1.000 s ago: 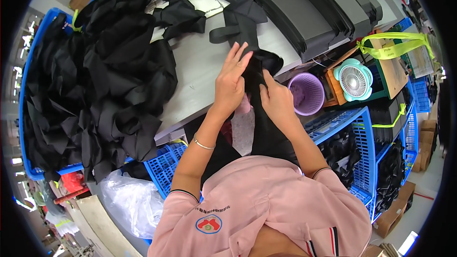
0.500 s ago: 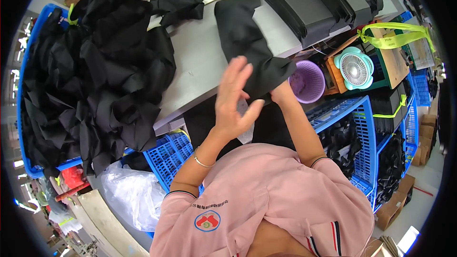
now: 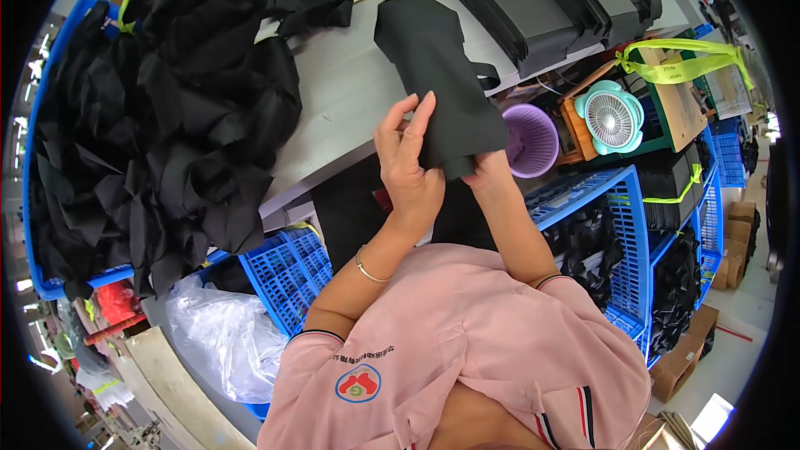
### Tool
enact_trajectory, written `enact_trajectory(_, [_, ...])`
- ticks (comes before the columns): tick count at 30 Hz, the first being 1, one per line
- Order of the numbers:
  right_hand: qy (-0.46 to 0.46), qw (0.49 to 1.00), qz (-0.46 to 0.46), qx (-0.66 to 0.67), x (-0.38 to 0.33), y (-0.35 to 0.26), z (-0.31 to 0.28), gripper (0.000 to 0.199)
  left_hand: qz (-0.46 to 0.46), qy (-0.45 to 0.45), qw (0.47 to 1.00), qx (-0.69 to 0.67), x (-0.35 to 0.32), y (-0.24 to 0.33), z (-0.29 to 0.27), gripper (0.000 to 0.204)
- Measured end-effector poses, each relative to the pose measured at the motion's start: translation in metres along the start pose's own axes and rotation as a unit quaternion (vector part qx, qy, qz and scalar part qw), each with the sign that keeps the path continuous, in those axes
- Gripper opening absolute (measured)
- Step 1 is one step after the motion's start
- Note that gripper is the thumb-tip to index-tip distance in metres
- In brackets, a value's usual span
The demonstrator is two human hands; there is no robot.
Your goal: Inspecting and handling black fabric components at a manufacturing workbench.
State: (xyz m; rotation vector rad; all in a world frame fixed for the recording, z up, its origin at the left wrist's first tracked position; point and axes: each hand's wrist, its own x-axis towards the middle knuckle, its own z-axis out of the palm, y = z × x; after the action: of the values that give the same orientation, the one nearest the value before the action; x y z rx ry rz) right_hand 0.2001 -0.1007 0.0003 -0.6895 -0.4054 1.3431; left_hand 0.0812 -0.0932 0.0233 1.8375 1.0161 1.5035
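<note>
A black fabric piece [image 3: 446, 75] stretches from the grey table toward me, its surface smooth and a small loop of strap sticking out on the right side. My left hand [image 3: 408, 162] grips its near left edge, fingertips resting on top and thumb by the lower edge. At the near right corner my right hand [image 3: 490, 168] holds the same piece; its fingers are hidden under the fabric. To the left, a big heap of black fabric pieces [image 3: 192, 92] fills a blue crate [image 3: 37, 192].
Stacked dark grey panels [image 3: 517, 12] lie on the table's [image 3: 333, 92] far right. Beyond my right hand are a purple basket [image 3: 533, 142] and a teal fan [image 3: 611, 117]. Blue crates [image 3: 637, 242] with black pieces stand at right; a clear plastic bag [image 3: 225, 342] lies at lower left.
My left hand has come down from its raised, spread position onto the fabric's left edge. The piece, crumpled near my right hand before, now lies flatter, and its strap loop shows.
</note>
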Motion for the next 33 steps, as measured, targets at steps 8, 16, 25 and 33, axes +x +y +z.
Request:
enact_trajectory(8, [0.0,0.989,0.066,0.129,0.004,0.01,-0.008,0.042,-0.04,-0.024,0.998,-0.044,-0.012,0.006,0.004,0.08])
enact_trajectory(16, [0.041,0.978,0.103,0.174,0.005,0.014,0.011,0.035,-0.009,-0.032,0.999,-0.007,-0.014,-0.004,0.003,0.086])
enact_trajectory(25, [0.123,0.986,0.067,0.088,0.009,0.024,0.01,0.033,-0.055,-0.082,0.989,-0.11,-0.013,-0.01,-0.015,0.076])
enact_trajectory(33, [0.0,0.745,-0.271,-0.609,0.026,0.047,-0.038,0.034,-0.168,-0.055,0.974,-0.139,-0.017,-0.043,-0.009,0.054])
